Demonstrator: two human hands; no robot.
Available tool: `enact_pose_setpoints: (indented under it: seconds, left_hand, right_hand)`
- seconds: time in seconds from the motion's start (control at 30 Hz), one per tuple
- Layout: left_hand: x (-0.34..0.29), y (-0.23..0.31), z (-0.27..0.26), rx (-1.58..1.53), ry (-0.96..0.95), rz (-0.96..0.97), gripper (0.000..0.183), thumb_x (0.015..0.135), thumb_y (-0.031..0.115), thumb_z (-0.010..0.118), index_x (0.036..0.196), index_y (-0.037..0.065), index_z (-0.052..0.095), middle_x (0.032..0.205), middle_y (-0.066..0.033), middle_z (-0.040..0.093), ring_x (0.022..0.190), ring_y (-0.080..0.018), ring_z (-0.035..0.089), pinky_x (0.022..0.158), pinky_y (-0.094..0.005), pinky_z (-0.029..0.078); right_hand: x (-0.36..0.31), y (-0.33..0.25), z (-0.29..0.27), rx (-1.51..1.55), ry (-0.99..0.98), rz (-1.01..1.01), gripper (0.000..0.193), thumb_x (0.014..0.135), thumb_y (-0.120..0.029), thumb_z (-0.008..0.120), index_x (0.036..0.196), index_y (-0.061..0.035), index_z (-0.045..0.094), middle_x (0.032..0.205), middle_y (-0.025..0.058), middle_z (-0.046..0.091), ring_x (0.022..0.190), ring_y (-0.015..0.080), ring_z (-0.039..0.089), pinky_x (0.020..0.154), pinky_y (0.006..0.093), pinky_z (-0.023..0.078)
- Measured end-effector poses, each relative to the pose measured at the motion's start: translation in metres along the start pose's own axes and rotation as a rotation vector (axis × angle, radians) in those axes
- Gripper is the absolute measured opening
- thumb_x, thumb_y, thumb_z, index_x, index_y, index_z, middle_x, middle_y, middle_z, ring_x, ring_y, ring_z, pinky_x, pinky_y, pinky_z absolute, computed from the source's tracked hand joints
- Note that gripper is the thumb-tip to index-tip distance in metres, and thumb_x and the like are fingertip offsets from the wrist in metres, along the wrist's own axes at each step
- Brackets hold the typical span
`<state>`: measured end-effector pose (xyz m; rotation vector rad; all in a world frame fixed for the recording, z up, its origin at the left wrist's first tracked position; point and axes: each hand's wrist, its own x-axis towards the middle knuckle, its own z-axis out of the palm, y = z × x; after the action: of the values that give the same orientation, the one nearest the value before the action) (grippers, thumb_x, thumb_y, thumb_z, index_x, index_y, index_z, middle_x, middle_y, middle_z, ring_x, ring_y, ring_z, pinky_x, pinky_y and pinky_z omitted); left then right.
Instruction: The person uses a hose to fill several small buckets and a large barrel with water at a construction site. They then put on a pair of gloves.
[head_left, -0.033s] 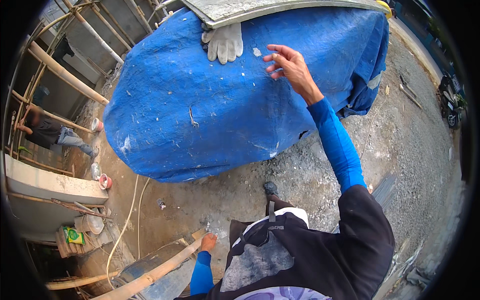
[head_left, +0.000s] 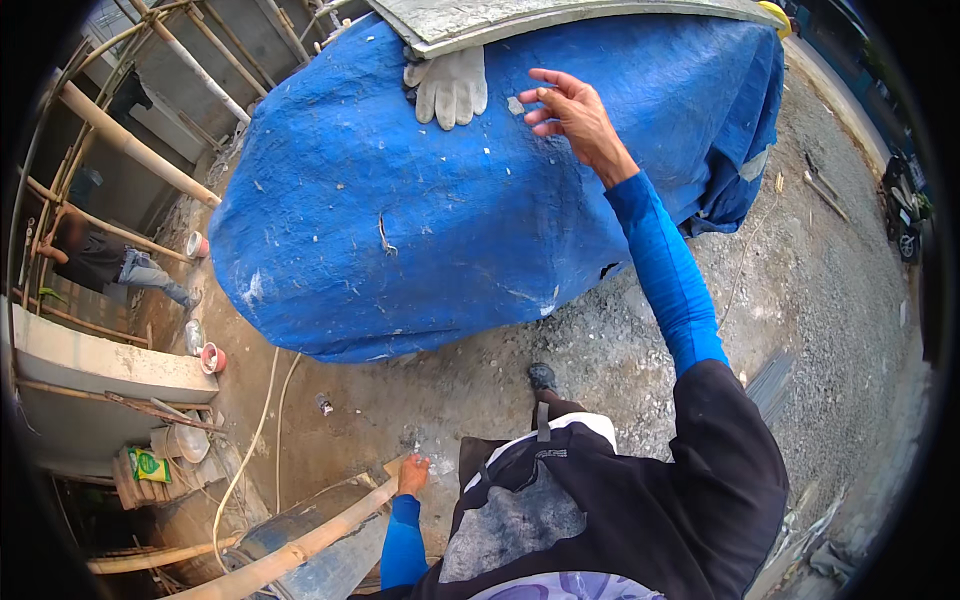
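Note:
My right hand [head_left: 580, 122] is held over a big blue tarp [head_left: 400, 250], its fingers apart and loosely curved, nothing in them. To its left, a grey-white work glove [head_left: 452, 92] hangs fingers down, its cuff under a grey flat board [head_left: 560, 22] lying on top of the tarp. My left hand [head_left: 412, 474] is low at my side, beside the end of a bamboo pole [head_left: 300, 553]. Its fingers look curled together, but they are small in the view, and whether they hold something I cannot make out.
Bamboo scaffolding [head_left: 140, 148] stands at left, with a person [head_left: 100, 258] beside it. Two buckets, one a pinkish pail [head_left: 212, 358], sit along the low wall [head_left: 110, 365]. A pale hose [head_left: 262, 430] crosses the ground. Gravel [head_left: 840, 300] spreads at right, with a long-handled tool [head_left: 824, 194] on it.
My right hand has shifted slightly up and to the left over the tarp. My left hand has risen a little beside the pole. The glove and board stay where they were.

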<state>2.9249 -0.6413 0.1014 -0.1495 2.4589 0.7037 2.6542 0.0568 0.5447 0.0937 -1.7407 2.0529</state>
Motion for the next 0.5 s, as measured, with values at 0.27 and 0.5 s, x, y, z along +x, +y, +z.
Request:
enact_pose_setpoints:
  seconds: [0.27, 0.5]
  left_hand:
    - [0.007, 0.239, -0.025, -0.467, 0.100, 0.369, 0.049, 0.098, 0.033, 0.070, 0.136, 0.003, 0.062, 0.107, -0.0174, 0.074, 0.097, -0.0235, 0.071, 0.087, -0.0363, 0.055]
    - [-0.038, 0.258, 0.007, -0.431, 0.023, 0.221, 0.049, 0.097, 0.032, 0.070, 0.134, 0.002, 0.063, 0.113, -0.0196, 0.074, 0.103, -0.0252, 0.073, 0.090, -0.0357, 0.055]
  right_hand:
    - [0.144, 0.039, 0.017, 0.556, 0.033, 0.104, 0.043, 0.100, 0.002, 0.058, 0.140, 0.0033, 0.042, 0.110, 0.0247, 0.069, 0.084, 0.0272, 0.076, 0.069, 0.0326, 0.069]
    - [0.156, 0.031, 0.027, 0.329, 0.129, 0.035, 0.027, 0.101, -0.007, 0.062, 0.125, 0.0033, 0.058, 0.107, 0.0199, 0.071, 0.082, 0.0274, 0.076, 0.066, 0.0322, 0.068]
